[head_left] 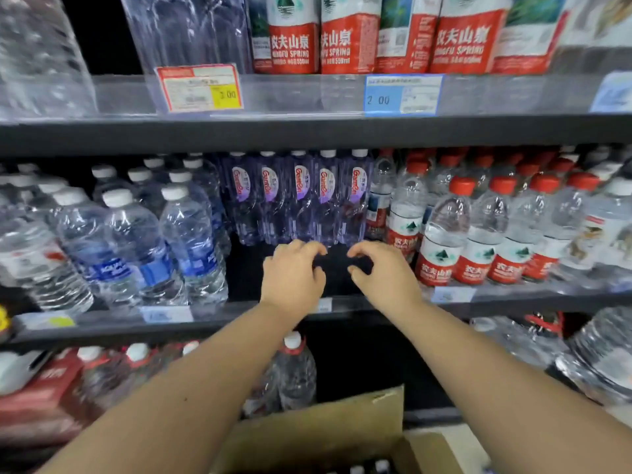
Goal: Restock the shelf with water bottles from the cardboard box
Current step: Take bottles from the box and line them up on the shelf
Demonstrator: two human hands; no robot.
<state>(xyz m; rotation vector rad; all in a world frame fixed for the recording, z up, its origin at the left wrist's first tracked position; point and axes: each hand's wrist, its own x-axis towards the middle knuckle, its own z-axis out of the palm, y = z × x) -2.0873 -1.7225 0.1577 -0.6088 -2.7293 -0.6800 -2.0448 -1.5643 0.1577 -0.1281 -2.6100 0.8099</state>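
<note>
Several purple-tinted water bottles (301, 196) with white caps stand in a row at the back of the middle shelf (239, 314). My left hand (294, 275) and my right hand (383, 271) reach into the dark gap just in front of that row, fingers curled and apart, holding nothing. The fingertips are close to the bottles' bases; whether they touch is unclear. The open cardboard box (321, 436) sits below my arms at the bottom, with a few white bottle caps (369, 468) showing inside.
Blue-labelled bottles (191, 241) crowd the left of the gap and red-capped bottles (444, 241) the right. The upper shelf (307, 131) carries red-labelled packs and price tags. Larger bottles (294, 374) stand on the shelf below.
</note>
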